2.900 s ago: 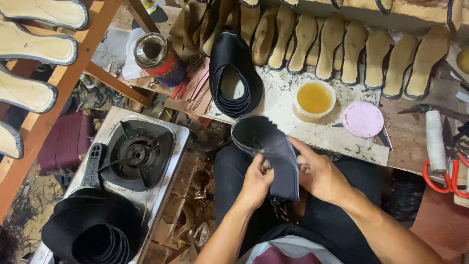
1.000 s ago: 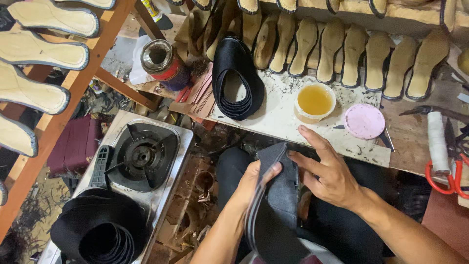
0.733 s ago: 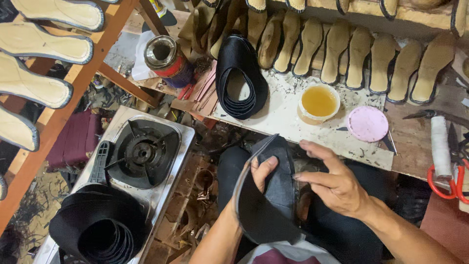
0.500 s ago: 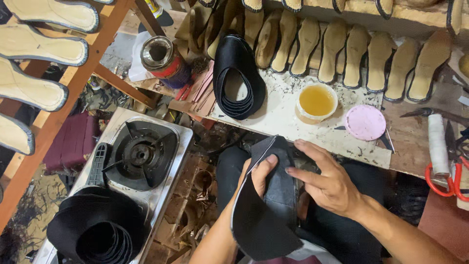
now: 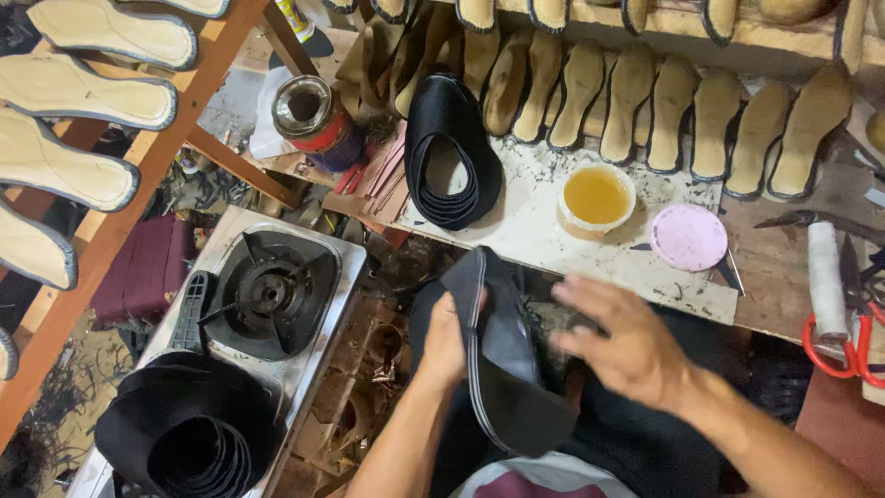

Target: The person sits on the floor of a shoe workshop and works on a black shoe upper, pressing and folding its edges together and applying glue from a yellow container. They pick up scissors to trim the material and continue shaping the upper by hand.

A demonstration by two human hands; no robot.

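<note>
Insoles (image 5: 83,101) edged in black line the wooden rack at far left. Below them, a gas burner (image 5: 267,295) carries a stack of black shoe uppers (image 5: 184,433) on its near corner, with littered floor between it and the person's lap. The left hand (image 5: 445,343) is clamped on the left edge of a black shoe upper (image 5: 507,378), held over the lap just off the worktop's (image 5: 525,231) near edge. The right hand (image 5: 627,346), fingers spread and blurred, hovers just beside the upper, gripping nothing. On the worktop sit a coil of black uppers (image 5: 452,152), a bowl of yellow glue (image 5: 596,195) and a pink lid (image 5: 689,237) near the front edge.
</note>
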